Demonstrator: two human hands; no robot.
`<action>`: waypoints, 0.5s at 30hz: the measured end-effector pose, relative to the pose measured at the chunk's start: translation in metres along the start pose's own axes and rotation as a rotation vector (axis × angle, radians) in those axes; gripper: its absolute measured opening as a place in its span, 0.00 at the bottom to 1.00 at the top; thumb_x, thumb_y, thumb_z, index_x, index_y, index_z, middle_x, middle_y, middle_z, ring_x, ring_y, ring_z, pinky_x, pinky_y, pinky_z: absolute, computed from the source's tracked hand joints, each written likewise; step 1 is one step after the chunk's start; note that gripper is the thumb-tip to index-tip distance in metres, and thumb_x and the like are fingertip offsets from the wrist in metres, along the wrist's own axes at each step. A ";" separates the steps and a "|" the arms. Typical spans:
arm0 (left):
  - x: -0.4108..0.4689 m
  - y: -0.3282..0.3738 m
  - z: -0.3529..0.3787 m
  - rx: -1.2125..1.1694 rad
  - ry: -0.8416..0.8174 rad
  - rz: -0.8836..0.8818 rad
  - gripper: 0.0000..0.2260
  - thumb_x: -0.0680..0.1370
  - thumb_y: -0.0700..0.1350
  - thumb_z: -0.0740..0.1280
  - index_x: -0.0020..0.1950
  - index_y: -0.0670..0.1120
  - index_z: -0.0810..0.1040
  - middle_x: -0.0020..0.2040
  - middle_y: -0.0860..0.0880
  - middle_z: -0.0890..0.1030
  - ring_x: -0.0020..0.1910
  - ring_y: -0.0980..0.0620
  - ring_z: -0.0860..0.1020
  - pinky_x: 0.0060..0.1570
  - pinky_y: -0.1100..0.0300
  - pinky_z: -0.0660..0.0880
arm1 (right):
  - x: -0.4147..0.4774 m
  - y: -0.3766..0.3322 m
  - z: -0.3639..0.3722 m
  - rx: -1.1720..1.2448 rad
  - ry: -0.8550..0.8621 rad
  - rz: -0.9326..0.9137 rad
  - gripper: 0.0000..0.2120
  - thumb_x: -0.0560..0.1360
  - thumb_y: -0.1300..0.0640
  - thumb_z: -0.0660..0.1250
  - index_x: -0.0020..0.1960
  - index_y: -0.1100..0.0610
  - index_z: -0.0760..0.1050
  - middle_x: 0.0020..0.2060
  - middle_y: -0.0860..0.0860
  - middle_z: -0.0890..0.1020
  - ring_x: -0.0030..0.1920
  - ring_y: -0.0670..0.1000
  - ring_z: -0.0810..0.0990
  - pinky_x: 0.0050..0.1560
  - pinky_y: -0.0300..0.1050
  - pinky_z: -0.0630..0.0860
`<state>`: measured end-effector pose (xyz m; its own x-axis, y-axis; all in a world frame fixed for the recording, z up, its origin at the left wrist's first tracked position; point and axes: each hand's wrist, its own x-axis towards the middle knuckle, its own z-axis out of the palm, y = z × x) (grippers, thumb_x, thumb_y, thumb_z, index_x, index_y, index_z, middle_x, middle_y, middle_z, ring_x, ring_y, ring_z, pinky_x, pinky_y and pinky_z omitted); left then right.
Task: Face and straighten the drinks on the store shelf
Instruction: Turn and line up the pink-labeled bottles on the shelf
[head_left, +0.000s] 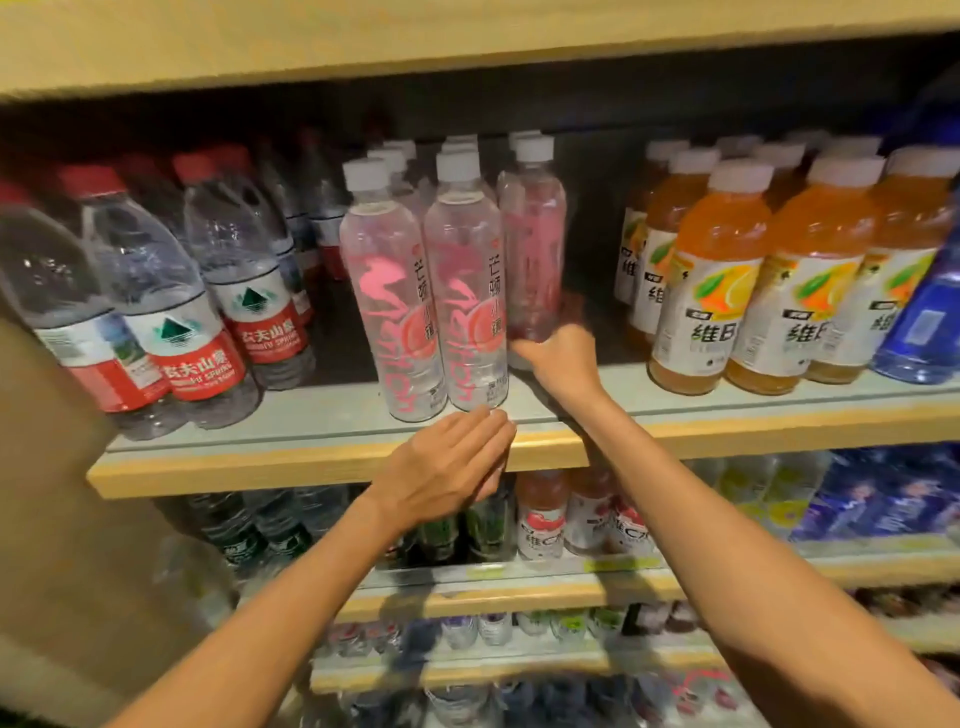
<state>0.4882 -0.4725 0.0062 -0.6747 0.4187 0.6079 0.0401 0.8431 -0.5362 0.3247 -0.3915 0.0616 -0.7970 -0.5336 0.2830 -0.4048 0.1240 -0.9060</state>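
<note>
Two clear bottles with pink labels and white caps stand side by side at the shelf front, one on the left and one on the right. A third pink bottle stands a little further back to their right, its label turned away. My right hand grips that third bottle near its base. My left hand hovers with straight fingers over the wooden shelf edge, just below the front pair, holding nothing.
Red-capped water bottles fill the left of the shelf, some leaning. Orange juice bottles stand in rows on the right, with a blue bottle beyond. A dark gap lies between the pink and orange rows. Lower shelves hold more drinks.
</note>
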 end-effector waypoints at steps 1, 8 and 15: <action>0.000 0.000 0.001 0.016 0.006 0.005 0.15 0.78 0.44 0.63 0.58 0.36 0.80 0.55 0.39 0.82 0.52 0.43 0.82 0.54 0.53 0.76 | 0.001 0.000 0.001 0.013 -0.009 0.014 0.10 0.66 0.60 0.76 0.32 0.55 0.75 0.27 0.46 0.76 0.27 0.39 0.72 0.22 0.26 0.64; 0.003 0.001 -0.004 -0.025 0.034 -0.034 0.14 0.77 0.44 0.64 0.57 0.37 0.80 0.54 0.39 0.82 0.52 0.43 0.82 0.53 0.53 0.78 | -0.018 -0.007 -0.022 -0.096 0.093 -0.204 0.13 0.65 0.55 0.76 0.34 0.55 0.72 0.28 0.43 0.75 0.28 0.41 0.70 0.30 0.34 0.64; 0.023 0.011 -0.040 -0.393 -0.031 -0.461 0.11 0.78 0.45 0.62 0.53 0.40 0.79 0.49 0.46 0.82 0.44 0.50 0.80 0.38 0.57 0.77 | -0.071 -0.017 -0.062 0.050 -0.031 -0.084 0.25 0.63 0.60 0.77 0.57 0.60 0.72 0.50 0.55 0.82 0.49 0.55 0.81 0.53 0.51 0.77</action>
<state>0.5024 -0.4401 0.0381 -0.7082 -0.0244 0.7056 0.0036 0.9993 0.0382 0.3607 -0.3040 0.0766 -0.7464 -0.5665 0.3492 -0.4460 0.0363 -0.8943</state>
